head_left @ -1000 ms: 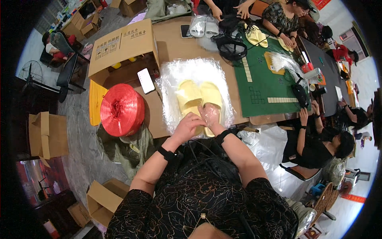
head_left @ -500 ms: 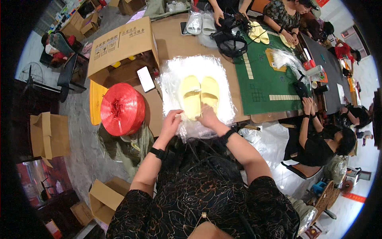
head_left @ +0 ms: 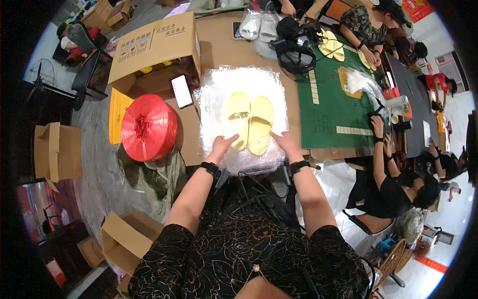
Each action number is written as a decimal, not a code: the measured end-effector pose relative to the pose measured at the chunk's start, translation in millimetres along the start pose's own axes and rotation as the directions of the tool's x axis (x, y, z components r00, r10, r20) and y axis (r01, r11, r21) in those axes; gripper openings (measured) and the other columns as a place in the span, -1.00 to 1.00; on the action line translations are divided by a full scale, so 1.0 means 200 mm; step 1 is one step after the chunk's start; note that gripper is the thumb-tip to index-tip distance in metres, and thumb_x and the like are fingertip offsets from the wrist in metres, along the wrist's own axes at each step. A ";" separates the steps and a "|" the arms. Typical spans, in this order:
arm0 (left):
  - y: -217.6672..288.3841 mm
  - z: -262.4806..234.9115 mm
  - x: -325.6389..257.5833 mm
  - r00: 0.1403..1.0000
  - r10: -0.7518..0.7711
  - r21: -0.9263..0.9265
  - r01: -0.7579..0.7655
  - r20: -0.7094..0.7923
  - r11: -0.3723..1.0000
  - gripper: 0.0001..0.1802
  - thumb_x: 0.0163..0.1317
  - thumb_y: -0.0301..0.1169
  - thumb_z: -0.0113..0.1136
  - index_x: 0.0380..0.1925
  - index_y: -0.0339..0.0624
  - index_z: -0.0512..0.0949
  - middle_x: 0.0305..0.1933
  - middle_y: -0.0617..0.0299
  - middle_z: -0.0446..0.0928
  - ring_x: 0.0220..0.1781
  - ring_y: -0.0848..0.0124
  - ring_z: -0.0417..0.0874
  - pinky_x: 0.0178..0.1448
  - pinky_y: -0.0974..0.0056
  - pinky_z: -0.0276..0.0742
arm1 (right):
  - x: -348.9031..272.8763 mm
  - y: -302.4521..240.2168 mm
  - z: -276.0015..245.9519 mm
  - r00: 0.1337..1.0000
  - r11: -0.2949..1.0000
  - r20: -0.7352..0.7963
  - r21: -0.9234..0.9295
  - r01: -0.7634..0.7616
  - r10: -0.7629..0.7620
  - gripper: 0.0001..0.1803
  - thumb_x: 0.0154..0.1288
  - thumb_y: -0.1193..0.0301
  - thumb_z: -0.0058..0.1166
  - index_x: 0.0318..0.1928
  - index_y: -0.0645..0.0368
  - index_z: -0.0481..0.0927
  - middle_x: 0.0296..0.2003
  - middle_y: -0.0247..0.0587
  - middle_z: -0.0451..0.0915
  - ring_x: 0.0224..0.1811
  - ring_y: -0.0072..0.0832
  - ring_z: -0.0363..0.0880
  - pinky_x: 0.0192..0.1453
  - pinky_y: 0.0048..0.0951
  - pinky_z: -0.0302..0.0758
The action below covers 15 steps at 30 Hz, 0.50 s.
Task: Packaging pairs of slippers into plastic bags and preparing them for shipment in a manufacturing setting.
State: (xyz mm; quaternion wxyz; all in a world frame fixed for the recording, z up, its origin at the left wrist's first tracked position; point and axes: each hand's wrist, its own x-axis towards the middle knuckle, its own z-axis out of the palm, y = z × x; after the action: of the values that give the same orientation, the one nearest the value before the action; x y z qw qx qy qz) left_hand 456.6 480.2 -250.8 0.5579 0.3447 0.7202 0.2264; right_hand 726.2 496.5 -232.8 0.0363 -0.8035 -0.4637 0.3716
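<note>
A pair of yellow slippers (head_left: 261, 124) lies side by side, toes away from me, on a stack of clear plastic bags (head_left: 211, 97). Shiny film seems to lie over the slippers; whether they are inside a bag I cannot tell. My left hand (head_left: 222, 147) rests at the near left of the pair, its thumb stretched to the left slipper's heel. At the other side, my right hand (head_left: 288, 143) has its thumb against the right slipper's heel, fingers apart from it. Both hands look open, their lower fingers partly hidden.
Left of the bags are a phone (head_left: 182, 91), a cardboard box (head_left: 154, 47) and a red twine roll (head_left: 149, 127). Bagged white slippers (head_left: 250, 26), black straps (head_left: 295, 52) and more yellow slippers (head_left: 330, 45) lie beyond. Other people sit around the green mat (head_left: 323, 112).
My right hand has let go of the right slipper's heel and moved out to its right side. My left hand has shifted slightly inward, its thumb now at the left slipper.
</note>
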 end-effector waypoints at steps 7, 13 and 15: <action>0.13 -0.03 -0.15 0.973 0.070 0.014 -0.074 0.219 0.997 -0.57 0.07 -0.09 0.31 -0.58 -0.28 0.50 -0.66 0.34 0.36 -0.70 0.50 0.23 -0.58 0.36 0.13 | 0.13 0.10 0.06 0.914 0.903 0.405 0.397 -0.163 -0.013 -0.57 -0.01 0.20 0.32 -0.35 0.36 0.55 -0.49 -0.15 0.56 -0.52 -0.46 0.49 -0.48 -0.44 0.37; 0.23 -0.11 -0.32 0.944 -0.138 -0.197 0.203 0.300 0.959 -0.63 0.09 -0.05 0.27 -0.42 -0.14 0.57 -0.51 0.34 0.43 -0.57 0.50 0.22 -0.44 0.35 0.19 | -0.01 -0.08 -0.14 0.900 0.820 0.388 0.568 -0.065 -0.198 -0.69 0.07 0.36 0.27 -0.23 0.31 0.57 -0.42 -0.28 0.56 -0.48 -0.54 0.45 -0.41 -0.47 0.39; 0.19 -0.09 -0.31 0.947 -0.187 -0.233 0.250 0.261 0.940 -0.57 0.13 -0.04 0.23 -0.19 -0.16 0.57 -0.26 0.30 0.52 -0.42 0.48 0.37 -0.34 0.37 0.25 | -0.07 -0.14 -0.16 0.906 0.669 0.211 0.737 0.101 -0.368 -0.59 0.10 0.40 0.23 -0.05 0.36 0.52 -0.27 -0.20 0.61 -0.29 -0.50 0.53 -0.21 -0.43 0.48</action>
State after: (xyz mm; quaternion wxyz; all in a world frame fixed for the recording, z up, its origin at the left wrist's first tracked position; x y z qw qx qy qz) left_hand 457.6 459.0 -179.2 0.7018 0.2091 0.6465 0.2138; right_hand 722.0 510.8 -190.3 0.3104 -0.5814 -0.3839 0.6468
